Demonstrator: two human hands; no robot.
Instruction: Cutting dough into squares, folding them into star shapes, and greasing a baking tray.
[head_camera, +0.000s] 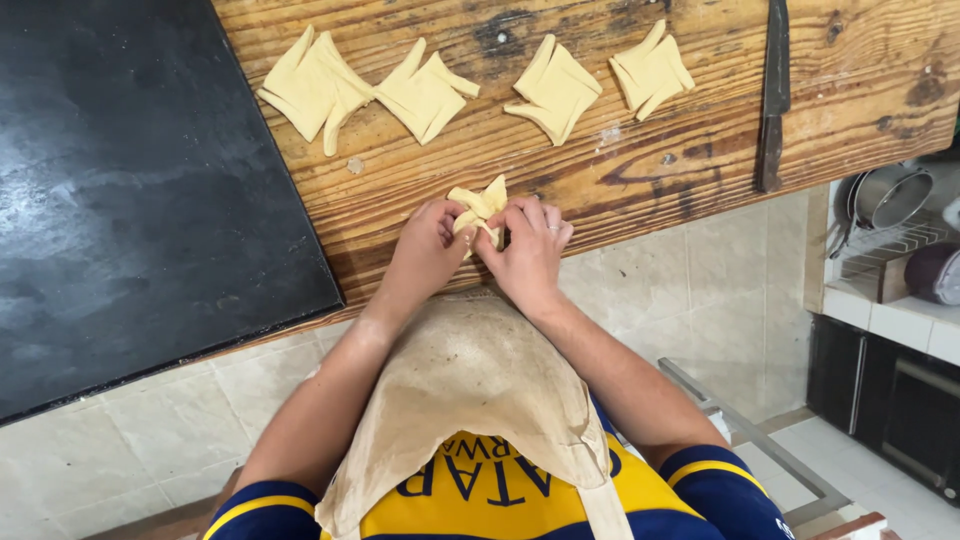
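At the near edge of a wooden tabletop (640, 170), the left hand (428, 250) and right hand (530, 252) together pinch a small folded piece of yellow dough (482, 205), fingers closed around its lower part. Four cut, pinwheel-shaped dough squares (555, 88) lie in a row along the far side. A dark knife (773, 95) lies toward the right edge. A black slab (130, 190) covers the tabletop's left part.
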